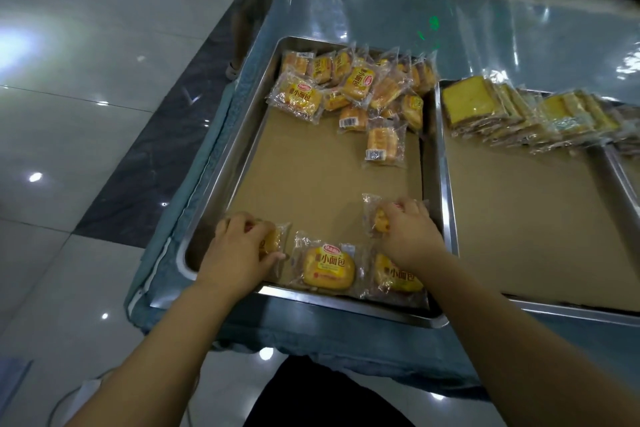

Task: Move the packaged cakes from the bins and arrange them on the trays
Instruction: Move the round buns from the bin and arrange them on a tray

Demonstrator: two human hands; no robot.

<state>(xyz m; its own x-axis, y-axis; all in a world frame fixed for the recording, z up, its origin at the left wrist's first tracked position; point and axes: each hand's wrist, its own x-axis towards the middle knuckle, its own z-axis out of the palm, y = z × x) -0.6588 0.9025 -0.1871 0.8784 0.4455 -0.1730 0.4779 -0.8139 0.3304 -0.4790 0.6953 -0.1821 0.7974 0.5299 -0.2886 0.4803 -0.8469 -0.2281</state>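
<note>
- Left grip [242,246]: fingers curled round left cake [275,239], near-left corner of tray [235,149].
- Middle cake [329,269], near edge: wrapper reads "小面包".
- Pile [353,87], far edge: loose, same yellow wrappers.
- Right grip [408,229]: pinches right cake [375,218] beside right edge.
- Judged: light, soft, film slippery; hold by the sides, don't squeeze.

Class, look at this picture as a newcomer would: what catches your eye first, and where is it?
The left grip holds a packaged cake in the steel tray's near-left corner; the right grip holds another packet by its right wall. A loose pile of yellow packets fills its far end. Neat rows of cake slices line the neighbouring tray on the right.
</note>
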